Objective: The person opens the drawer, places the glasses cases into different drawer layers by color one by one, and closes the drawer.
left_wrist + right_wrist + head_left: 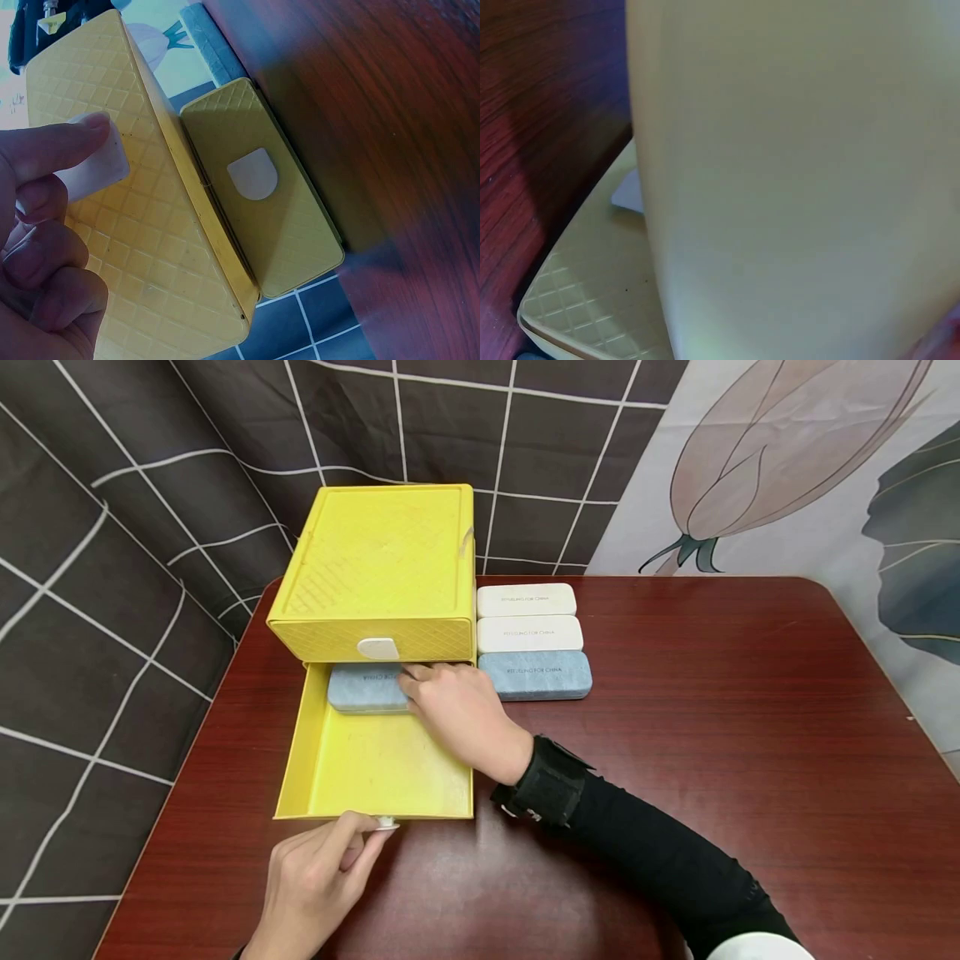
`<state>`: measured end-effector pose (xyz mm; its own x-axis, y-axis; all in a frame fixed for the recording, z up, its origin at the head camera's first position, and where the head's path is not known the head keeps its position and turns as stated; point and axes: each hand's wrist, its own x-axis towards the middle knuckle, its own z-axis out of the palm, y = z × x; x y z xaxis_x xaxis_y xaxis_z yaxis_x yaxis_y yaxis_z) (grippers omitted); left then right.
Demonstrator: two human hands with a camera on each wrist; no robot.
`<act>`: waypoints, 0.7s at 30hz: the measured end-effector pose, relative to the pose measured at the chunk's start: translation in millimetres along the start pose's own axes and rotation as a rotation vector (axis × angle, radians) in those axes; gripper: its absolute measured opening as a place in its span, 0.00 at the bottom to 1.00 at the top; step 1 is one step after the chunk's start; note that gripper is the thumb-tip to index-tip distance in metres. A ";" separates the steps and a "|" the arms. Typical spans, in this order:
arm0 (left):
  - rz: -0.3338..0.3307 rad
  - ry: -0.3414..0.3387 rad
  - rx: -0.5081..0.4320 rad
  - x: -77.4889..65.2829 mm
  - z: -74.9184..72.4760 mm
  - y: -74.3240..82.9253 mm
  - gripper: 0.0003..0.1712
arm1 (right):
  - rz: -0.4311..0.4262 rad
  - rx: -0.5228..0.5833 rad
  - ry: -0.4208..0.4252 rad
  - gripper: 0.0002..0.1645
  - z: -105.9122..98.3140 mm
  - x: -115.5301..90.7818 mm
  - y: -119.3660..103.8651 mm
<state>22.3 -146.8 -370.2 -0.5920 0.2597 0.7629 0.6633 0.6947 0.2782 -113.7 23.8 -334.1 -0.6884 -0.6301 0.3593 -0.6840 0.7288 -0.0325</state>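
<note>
A yellow two-tier drawer box stands at the table's back left, its lower drawer pulled out. My left hand pinches the white handle on that drawer's front between thumb and bent forefinger. Inside the drawer, near the back, lies a light blue glasses case with printed lettering. My right hand reaches over the drawer's right wall and grips the case's right end, which it covers. In the right wrist view the drawer's outer side wall hides nearly all of that hand.
Right of the box, two white glasses cases and another blue case lie in a row. The upper drawer is closed, with its white handle in front. Dark checked cloth hangs behind the reddish-brown table.
</note>
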 end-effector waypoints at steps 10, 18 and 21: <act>-0.009 -0.006 0.007 0.3 -0.2 0.2 0.09 | 0.013 -0.002 -0.009 0.14 0.6 0.2 -0.5; -0.013 -0.010 0.011 -1.7 0.8 -0.7 0.10 | 0.005 0.079 0.051 0.15 -2.5 -6.5 -1.6; -0.006 -0.001 0.014 -2.6 1.5 -1.2 0.10 | -0.009 0.142 0.110 0.15 -5.0 -11.8 -0.9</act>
<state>22.4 -147.3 -373.4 -0.5965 0.2561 0.7606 0.6531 0.7057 0.2746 -103.7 31.9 -333.7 -0.6570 -0.5977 0.4595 -0.7225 0.6732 -0.1573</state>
